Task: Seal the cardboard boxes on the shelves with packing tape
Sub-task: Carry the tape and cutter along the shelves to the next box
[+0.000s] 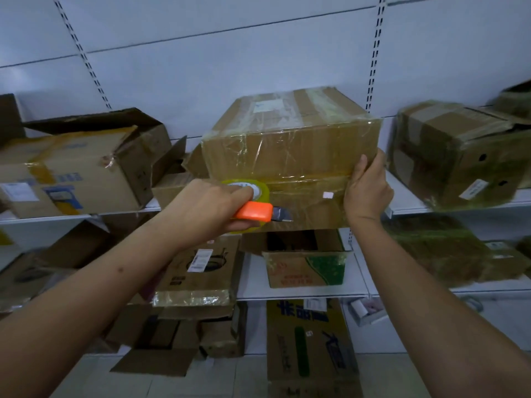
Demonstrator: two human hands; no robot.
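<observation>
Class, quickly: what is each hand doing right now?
Left hand: grips tape roll and orange knife.
Right hand: holds the taped box at its corner.

Brown cardboard box [290, 156], centre shelf: matt board under glossy, wrinkled clear tape. Yellowish packing-tape roll [258, 191]: shiny film. Orange utility knife [254, 211]: smooth plastic, metal blade. White shelf [408, 203], right: smooth painted metal.

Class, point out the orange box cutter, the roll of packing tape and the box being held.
orange box cutter [254, 211], head view, on its handle.
roll of packing tape [263, 191], head view, on its yellowish rim.
held box [290, 150], head view, on its front face.
</observation>
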